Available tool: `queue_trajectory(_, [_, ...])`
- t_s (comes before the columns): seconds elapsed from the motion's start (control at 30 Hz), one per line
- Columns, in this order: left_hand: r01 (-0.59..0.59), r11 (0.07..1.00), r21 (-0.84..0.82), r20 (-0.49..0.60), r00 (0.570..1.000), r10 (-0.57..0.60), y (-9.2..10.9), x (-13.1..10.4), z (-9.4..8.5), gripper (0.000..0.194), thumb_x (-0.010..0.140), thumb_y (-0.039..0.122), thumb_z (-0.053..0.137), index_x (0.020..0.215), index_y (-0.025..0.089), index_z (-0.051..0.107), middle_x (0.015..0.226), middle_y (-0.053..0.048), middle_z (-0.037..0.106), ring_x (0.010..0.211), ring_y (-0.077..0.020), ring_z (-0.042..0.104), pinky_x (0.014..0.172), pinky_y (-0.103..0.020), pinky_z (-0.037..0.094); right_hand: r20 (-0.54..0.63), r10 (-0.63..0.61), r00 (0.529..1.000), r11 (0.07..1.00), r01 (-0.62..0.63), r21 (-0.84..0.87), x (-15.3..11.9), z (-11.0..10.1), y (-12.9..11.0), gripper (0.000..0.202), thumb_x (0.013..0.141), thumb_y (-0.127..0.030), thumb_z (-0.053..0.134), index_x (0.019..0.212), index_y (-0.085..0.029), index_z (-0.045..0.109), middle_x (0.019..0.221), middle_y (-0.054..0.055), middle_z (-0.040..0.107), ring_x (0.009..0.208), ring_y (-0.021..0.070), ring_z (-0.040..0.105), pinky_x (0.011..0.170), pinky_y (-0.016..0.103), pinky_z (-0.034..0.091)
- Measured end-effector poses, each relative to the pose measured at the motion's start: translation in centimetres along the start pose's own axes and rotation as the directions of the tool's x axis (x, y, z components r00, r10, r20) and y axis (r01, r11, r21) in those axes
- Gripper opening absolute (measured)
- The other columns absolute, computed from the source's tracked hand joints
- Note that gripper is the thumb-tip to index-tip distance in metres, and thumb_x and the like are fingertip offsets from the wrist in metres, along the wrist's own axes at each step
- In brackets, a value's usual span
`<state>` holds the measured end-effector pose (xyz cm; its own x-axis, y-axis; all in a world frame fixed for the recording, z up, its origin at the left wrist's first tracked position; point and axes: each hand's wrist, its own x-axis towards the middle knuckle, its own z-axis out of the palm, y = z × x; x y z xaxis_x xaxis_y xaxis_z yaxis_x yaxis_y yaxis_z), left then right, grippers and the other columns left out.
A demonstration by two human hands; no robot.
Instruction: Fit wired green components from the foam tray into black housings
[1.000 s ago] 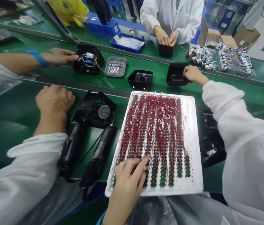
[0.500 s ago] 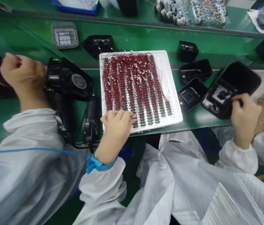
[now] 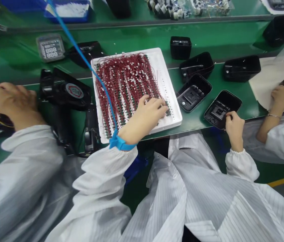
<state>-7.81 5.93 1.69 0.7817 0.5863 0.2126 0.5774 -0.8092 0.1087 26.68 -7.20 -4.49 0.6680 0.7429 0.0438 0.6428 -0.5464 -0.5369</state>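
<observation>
My left hand (image 3: 145, 116), with a blue strap (image 3: 123, 143) at its wrist, reaches over the lower right part of a white foam tray (image 3: 171, 101). Its fingers are bent and a little apart over small green boards with red wires (image 3: 132, 77); nothing shows between them. On the right, my right hand (image 3: 235, 126) pinches the lower right edge of a black housing (image 3: 220, 109). That housing lies with its hollow side up at the bench's front edge. Another open black housing (image 3: 194, 92) is between it and the tray.
A black electric tool (image 3: 70, 89) stands left of the tray. Black housings (image 3: 181, 47) are along the back. A co-worker's hand (image 3: 13, 101) is at the far left, another person's hand (image 3: 283, 97) at the far right. A clear-cased display (image 3: 50, 48) lies behind.
The black housing in my right hand has come down onto the bench. My left hand has moved right across the tray, from its lower edge. The view has shifted.
</observation>
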Motion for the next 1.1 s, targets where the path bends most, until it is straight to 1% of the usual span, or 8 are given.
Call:
queue_trajectory(0.13, [-0.050, 0.995, -0.087, 0.076, 0.996, 0.056, -1.3, 0.8, 1.5, 0.018, 0.100, 0.018, 0.054, 0.103, 0.019, 0.071, 0.109, -0.011, 0.067, 0.098, -0.0237, 0.060, 0.096, -0.043, 0.043, 0.009, -0.024, 1.000, 1.000, 0.024, 0.011, 0.6, 0.7, 0.1, 0.030, 0.090, -0.028, 0.040, 0.097, -0.021, 0.068, 0.079, 0.008, 0.068, 0.062, 0.0232, 0.060, 0.069, 0.036, 0.046])
queue_trajectory(0.27, [-0.100, 0.990, -0.102, 0.114, 0.987, 0.111, -2.1, 1.0, 0.9, 0.024, 0.104, 0.022, 0.048, 0.097, 0.022, 0.071, 0.105, -0.009, 0.069, 0.096, -0.0230, 0.060, 0.091, -0.042, 0.041, 0.075, -0.047, 0.996, 0.999, 0.047, 0.003, 1.1, 0.5, -0.2, 0.036, 0.098, -0.034, 0.037, 0.110, -0.021, 0.069, 0.083, 0.009, 0.071, 0.064, 0.0246, 0.063, 0.072, 0.037, 0.048])
queue_trajectory(0.43, [-0.141, 0.973, -0.184, 0.215, 0.960, 0.180, -2.3, 2.8, -0.8, 0.039, 0.109, 0.030, 0.036, 0.085, 0.023, 0.066, 0.097, -0.007, 0.071, 0.099, -0.0228, 0.061, 0.100, -0.046, 0.038, 0.335, -0.151, 0.930, 0.983, 0.176, -0.046, 0.9, -2.5, -1.0, 0.049, 0.101, -0.045, 0.043, 0.140, -0.024, 0.063, 0.086, 0.007, 0.075, 0.068, 0.0264, 0.067, 0.077, 0.038, 0.049])
queue_trajectory(0.53, [-0.155, 0.967, -0.202, 0.271, 0.940, 0.207, -2.3, 3.8, -1.5, 0.044, 0.110, 0.033, 0.030, 0.082, 0.023, 0.062, 0.094, -0.005, 0.070, 0.102, -0.0226, 0.061, 0.106, -0.049, 0.035, 0.302, -0.161, 0.940, 0.974, 0.201, -0.107, 0.0, -4.7, -1.8, 0.053, 0.102, -0.047, 0.044, 0.147, -0.025, 0.059, 0.080, 0.005, 0.075, 0.070, 0.0279, 0.069, 0.074, 0.037, 0.049])
queue_trajectory(0.67, [-0.288, 0.951, -0.111, 0.328, 0.893, 0.309, -2.1, 4.3, -2.2, 0.043, 0.108, 0.023, 0.025, 0.084, 0.023, 0.060, 0.094, -0.004, 0.067, 0.092, -0.0206, 0.060, 0.103, -0.047, 0.039, 0.228, -0.208, 0.951, 0.961, 0.243, -0.136, -1.1, -5.9, -2.9, 0.049, 0.102, -0.046, 0.046, 0.143, -0.025, 0.062, 0.084, 0.006, 0.076, 0.076, 0.0289, 0.072, 0.074, 0.038, 0.051])
queue_trajectory(0.83, [-0.442, 0.894, 0.072, 0.380, 0.841, 0.385, -1.0, 4.5, -3.2, 0.041, 0.099, 0.004, 0.029, 0.077, 0.020, 0.060, 0.087, -0.008, 0.060, 0.080, -0.0229, 0.056, 0.088, -0.045, 0.045, 0.300, -0.322, 0.898, 0.921, 0.370, -0.120, -2.4, -5.5, -3.7, 0.040, 0.103, -0.041, 0.048, 0.132, -0.025, 0.069, 0.097, 0.008, 0.080, 0.085, 0.0302, 0.074, 0.076, 0.039, 0.053])
queue_trajectory(1.0, [-0.562, 0.794, 0.231, 0.381, 0.804, 0.457, -0.1, 4.2, -3.2, 0.041, 0.092, 0.001, 0.031, 0.077, 0.019, 0.065, 0.085, -0.013, 0.058, 0.081, -0.0297, 0.056, 0.070, -0.043, 0.044, 0.348, -0.376, 0.859, 0.902, 0.426, -0.077, -4.3, -4.9, -4.5, 0.030, 0.104, -0.033, 0.051, 0.122, -0.024, 0.073, 0.109, 0.008, 0.080, 0.097, 0.0283, 0.075, 0.084, 0.038, 0.055])
queue_trajectory(1.1, [-0.600, 0.737, 0.311, 0.332, 0.795, 0.507, 0.2, 3.9, -3.0, 0.042, 0.087, -0.001, 0.030, 0.077, 0.019, 0.065, 0.083, -0.014, 0.058, 0.080, -0.0321, 0.056, 0.066, -0.043, 0.042, 0.337, -0.479, 0.810, 0.858, 0.514, -0.014, -5.3, -4.1, -5.9, 0.029, 0.106, -0.032, 0.050, 0.118, -0.022, 0.074, 0.113, 0.008, 0.078, 0.101, 0.0243, 0.074, 0.088, 0.035, 0.055])
